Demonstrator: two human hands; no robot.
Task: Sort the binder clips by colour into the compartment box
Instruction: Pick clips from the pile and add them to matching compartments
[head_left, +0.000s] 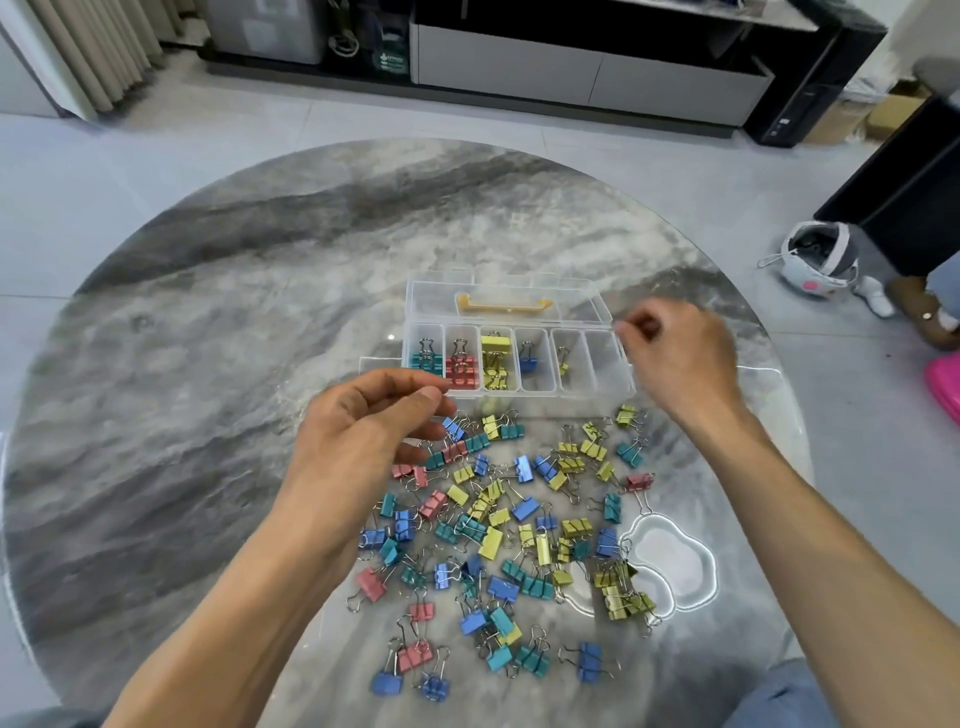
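Marbled grey stone formed the round table (208, 322) we sat at, looking down at both our bare hands. Toward the far middle of the table sat the clear box (519, 358), lid open, six compartments in a row. From its left end they held teal, red, yellow and blue clips, then one small yellow clip; the last looked bare. Between the box and the near edge lay the loose clips (509, 540), a scatter of blue, teal, yellow and pink ones, many overlapping with wire handles tangled.

Our left hand (363, 447) hovered over the pile's far left side, just short of the box's left end, thumb and forefinger nearly meeting; we could not tell whether anything sat between them. Our right hand (675, 358) hung by the box's right end, fingers curled inward; motion blur hid whether it pinched a clip.

We judged sorting barely begun, since most clips lay outside. To do this step well, each hand should lift one clip by its coloured body, not its handle, so neighbours do not drag along. Match it to the compartment already holding that colour, and release low over it so it does not bounce into the next.
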